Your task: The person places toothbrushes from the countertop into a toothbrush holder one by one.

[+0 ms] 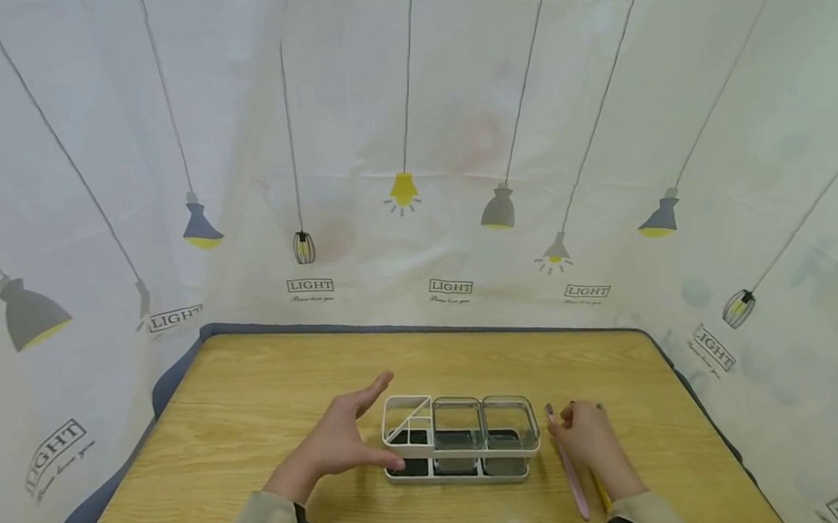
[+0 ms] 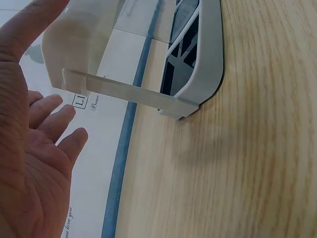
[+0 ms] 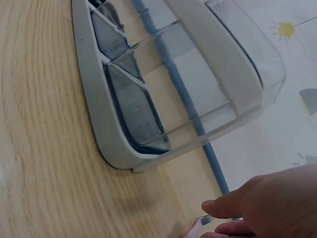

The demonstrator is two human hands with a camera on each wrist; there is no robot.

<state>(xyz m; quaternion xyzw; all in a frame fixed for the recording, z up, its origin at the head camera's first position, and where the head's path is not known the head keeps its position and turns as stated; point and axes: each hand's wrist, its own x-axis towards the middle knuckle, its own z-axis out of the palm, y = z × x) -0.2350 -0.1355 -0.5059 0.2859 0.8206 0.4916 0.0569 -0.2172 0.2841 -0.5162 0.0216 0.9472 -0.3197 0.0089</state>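
Note:
A white holder (image 1: 465, 453) with a light frame, clear cups and dark base wells stands upright on the table. My left hand (image 1: 339, 435) is beside its left end, thumb and fingers spread wide; in the left wrist view the fingertips (image 2: 74, 141) stand apart from the clear end panel (image 2: 119, 89). To the holder's right, a pink toothbrush (image 1: 571, 479) lies on the wood. My right hand (image 1: 588, 438) is over it with bent fingers, the thumb close to the brush head (image 3: 205, 219). Whether it grips the brush is hidden. A yellow toothbrush (image 1: 603, 493) is partly covered by that hand.
The wooden table (image 1: 289, 363) has a blue-grey edge at the back and sides. Behind it hangs a white sheet (image 1: 365, 312) printed with lamps and the word LIGHT.

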